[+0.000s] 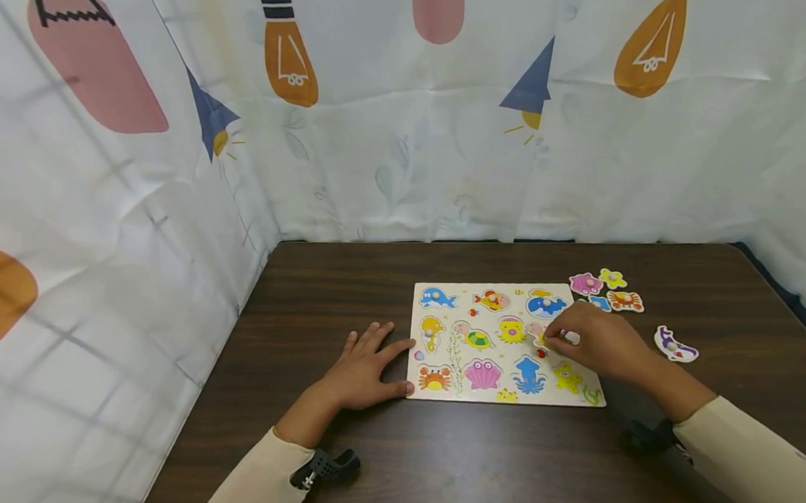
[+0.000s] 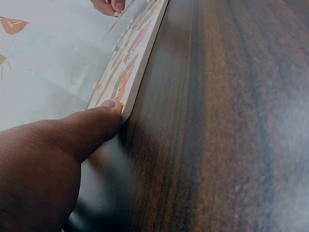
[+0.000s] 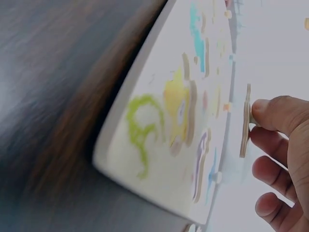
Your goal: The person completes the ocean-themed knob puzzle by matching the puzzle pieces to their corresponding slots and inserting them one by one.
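Puzzle board [image 1: 505, 359] holds knobbed pieces [image 1: 543, 305] in some recesses [image 3: 179, 110], spread left hand [image 1: 362, 371] touching it, right hand [image 1: 601, 342] pinching another piece [image 3: 245, 133].

This is looking like a curtained-off booth around one table; the pictures aren't telling whether a home, an office or a studio is housing it. Patterned white cloth [image 1: 396, 136] is hanging at 12 o'clock and wrapping round to 9 and 3, screening off whatever is lying behind. Printed orange bulbs [image 1: 292, 66] are showing at 11 and 2, a printed blue lamp [image 1: 213, 113] at 10. Grid-like shadow lines [image 1: 68, 333] are crossing between 8 and 9. A dark wood-grain tabletop [image 1: 513, 460] is stretching across 5 o'clock.
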Available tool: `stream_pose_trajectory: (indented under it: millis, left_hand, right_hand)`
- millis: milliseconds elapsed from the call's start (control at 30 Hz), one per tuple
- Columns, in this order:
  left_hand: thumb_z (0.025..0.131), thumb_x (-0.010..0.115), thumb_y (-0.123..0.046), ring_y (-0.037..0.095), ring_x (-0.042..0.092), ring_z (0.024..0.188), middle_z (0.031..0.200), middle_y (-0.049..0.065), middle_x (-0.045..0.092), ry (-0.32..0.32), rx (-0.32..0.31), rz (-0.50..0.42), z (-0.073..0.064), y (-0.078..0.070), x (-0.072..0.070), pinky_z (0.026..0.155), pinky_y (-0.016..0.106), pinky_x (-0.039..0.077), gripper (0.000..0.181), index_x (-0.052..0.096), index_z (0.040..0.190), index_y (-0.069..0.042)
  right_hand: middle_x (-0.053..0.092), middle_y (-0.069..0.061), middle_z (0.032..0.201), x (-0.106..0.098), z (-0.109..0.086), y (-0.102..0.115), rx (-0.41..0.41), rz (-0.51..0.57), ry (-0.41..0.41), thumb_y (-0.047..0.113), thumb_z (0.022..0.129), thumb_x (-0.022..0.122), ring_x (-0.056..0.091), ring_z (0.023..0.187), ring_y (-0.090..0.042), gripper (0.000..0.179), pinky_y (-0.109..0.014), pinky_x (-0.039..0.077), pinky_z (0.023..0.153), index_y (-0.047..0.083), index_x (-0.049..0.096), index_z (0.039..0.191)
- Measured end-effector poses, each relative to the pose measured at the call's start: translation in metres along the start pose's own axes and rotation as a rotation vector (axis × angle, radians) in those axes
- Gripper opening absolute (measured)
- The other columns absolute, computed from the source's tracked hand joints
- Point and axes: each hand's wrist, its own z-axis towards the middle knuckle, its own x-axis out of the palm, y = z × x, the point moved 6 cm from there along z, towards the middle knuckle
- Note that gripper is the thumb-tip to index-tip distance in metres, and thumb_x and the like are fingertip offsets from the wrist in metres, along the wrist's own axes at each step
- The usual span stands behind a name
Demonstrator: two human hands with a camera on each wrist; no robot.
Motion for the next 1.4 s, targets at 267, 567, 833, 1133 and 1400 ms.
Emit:
stream_pose_trajectory:
  millis: [267, 567, 833, 1133, 1400]
  left_hand:
    - [0.091, 0.064, -0.066, 0.033, 0.007, 0.156, 0.169, 0.008, 0.019, 0.0, -0.011, 0.004, -0.001, 0.0, 0.0, 0.122, 0.059, 0.003, 0.077, 0.042, 0.157, -0.035]
    - [0.09, 0.064, -0.068, 0.032, 0.007, 0.156, 0.17, 0.007, 0.018, 0.005, -0.015, 0.006, -0.001, 0.001, 0.001, 0.122, 0.058, 0.002, 0.078, 0.041, 0.158, -0.035]
    - [0.091, 0.064, -0.067, 0.032, 0.007, 0.156, 0.17, 0.007, 0.017, 0.001, -0.013, 0.003, -0.002, -0.001, 0.0, 0.122, 0.058, 0.002, 0.077, 0.041, 0.158, -0.036]
    - [0.091, 0.065, -0.066, 0.033, 0.008, 0.156, 0.169, 0.008, 0.018, 0.0, -0.011, -0.001, -0.003, -0.002, -0.001, 0.122, 0.058, 0.004, 0.077, 0.042, 0.157, -0.035]
    - [0.091, 0.065, -0.066, 0.033, 0.008, 0.156, 0.169, 0.009, 0.019, -0.004, -0.01, 0.002, -0.002, -0.001, -0.001, 0.122, 0.059, 0.004, 0.076, 0.043, 0.157, -0.035]
  right_hand:
    - [0.07, 0.016, 0.092, 0.007, 0.018, 0.012, -0.028, 0.03, 0.014, 0.023, 0.088, 0.084, 0.06, 0.089, -0.013, 0.007, -0.032, 0.052, 0.069, 0.026, 0.081, 0.094]
    - [0.071, 0.016, 0.093, 0.015, 0.031, 0.023, -0.039, 0.038, 0.047, 0.025, 0.089, 0.083, 0.059, 0.09, -0.012, 0.007, -0.033, 0.053, 0.072, 0.025, 0.081, 0.095]
    - [0.071, 0.015, 0.095, 0.02, 0.042, 0.029, -0.011, 0.055, 0.081, 0.027, 0.09, 0.081, 0.06, 0.094, -0.013, 0.006, -0.035, 0.054, 0.074, 0.026, 0.081, 0.096]
    - [0.071, 0.015, 0.096, 0.032, 0.053, 0.033, 0.009, 0.07, 0.122, 0.03, 0.091, 0.08, 0.06, 0.097, -0.013, 0.007, -0.039, 0.054, 0.081, 0.027, 0.081, 0.098]
    - [0.07, 0.015, 0.096, 0.037, 0.059, 0.04, -0.001, 0.078, 0.127, 0.031, 0.091, 0.08, 0.06, 0.097, -0.012, 0.005, -0.039, 0.053, 0.081, 0.028, 0.08, 0.096]
